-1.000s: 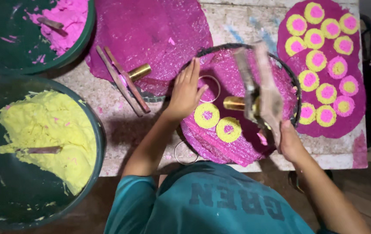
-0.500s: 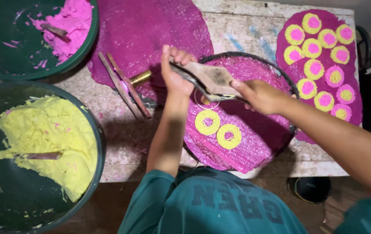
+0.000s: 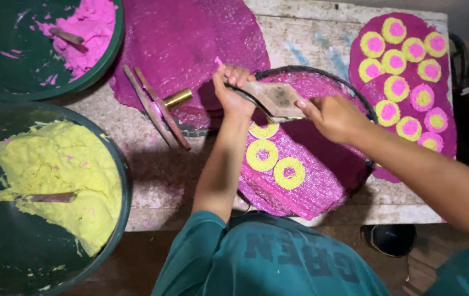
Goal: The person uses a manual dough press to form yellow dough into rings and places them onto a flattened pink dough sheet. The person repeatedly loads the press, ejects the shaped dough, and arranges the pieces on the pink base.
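Light fell brightest on the pale worn wooden table [image 3: 322,33], while the lower edge sank into dim brown shadow. The person's forearms cast soft shadows (nothing glared). Focus was fairly sharp, edges slightly stretched.

One head camera looks straight down. It sits close above the bench [image 3: 311,33], with the wearer's chest at the bottom edge.

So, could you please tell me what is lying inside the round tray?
On the pink sheet in the round tray lie three yellow rings; both hands and their flat tool cover the part beyond.
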